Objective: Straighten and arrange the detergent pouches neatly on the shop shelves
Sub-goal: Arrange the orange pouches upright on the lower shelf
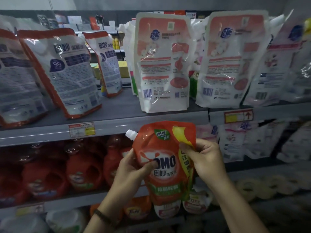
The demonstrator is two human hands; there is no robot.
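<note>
I hold a red OMO detergent pouch (pixel 164 158) with a white spout at its top left, upright, in front of the shelf edge. My left hand (pixel 133 169) grips its left side, thumb pressed on the logo. My right hand (pixel 204 158) pinches the right edge at the yellow panel. On the upper shelf (pixel 117 106) stand back-facing pouches: red-edged white ones leaning at the left (pixel 67 73) and two pink-and-white ones (pixel 162 63) (pixel 230 61) upright at the middle and right.
Red detergent bottles (pixel 80 169) fill the lower shelf at the left. More white pouches (pixel 235 142) hang below at the right. A red price tag (pixel 81 130) and a yellow one (pixel 238 116) sit on the shelf edge. Small pouches (pixel 168 209) lie on the shelf under my hands.
</note>
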